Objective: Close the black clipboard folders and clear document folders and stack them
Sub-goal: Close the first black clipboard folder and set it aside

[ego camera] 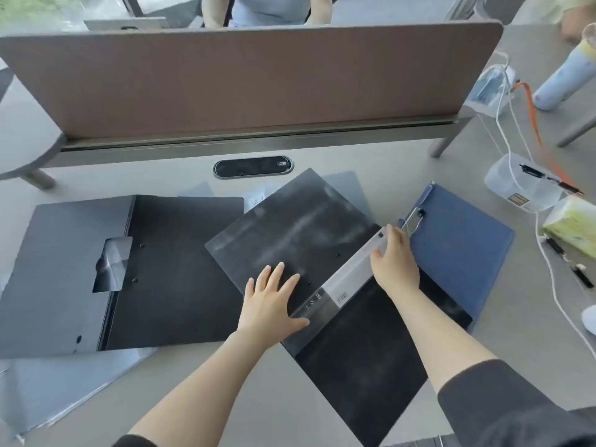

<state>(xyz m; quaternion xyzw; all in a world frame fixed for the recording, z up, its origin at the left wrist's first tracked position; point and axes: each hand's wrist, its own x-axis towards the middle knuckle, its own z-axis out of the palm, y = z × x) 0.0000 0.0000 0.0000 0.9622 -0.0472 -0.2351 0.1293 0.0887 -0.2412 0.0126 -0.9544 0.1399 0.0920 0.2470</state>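
The left hand (269, 301) is flat and spread wide, with the fingers (276, 275) apart. It presses down on the black cover of the open black clipboard folder (300, 227) that lies tilted in the middle of the tabletop (403, 159). The thumb touches the near end of the folder's white spine strip (346, 282).

The right hand (395, 256) is curled over the far part of that white strip. Its fingers bend over the edge and grip it, and the fingertips are near the silver metal clip (412, 221). The hand is partly closed around the strip, not flat.

The other half of this folder is a black flap (361, 366) that reaches toward the person, under the right arm. A blue folder (458, 243) lies just beside the right hand, partly under the black one.

On the left, a second black folder (174, 272) lies open and flat. Its grey inside cover (58, 279) has a cut-out pocket. Clear document folders (51, 388) lie under it, near the front edge of the tabletop. Another clear sheet (345, 183) peeks out behind the middle folder.

A brown divider panel (242, 82) stands at the back of the tabletop. To the right are a clear plastic tub (512, 185), white cables (554, 285) and a green tissue pack (574, 224).
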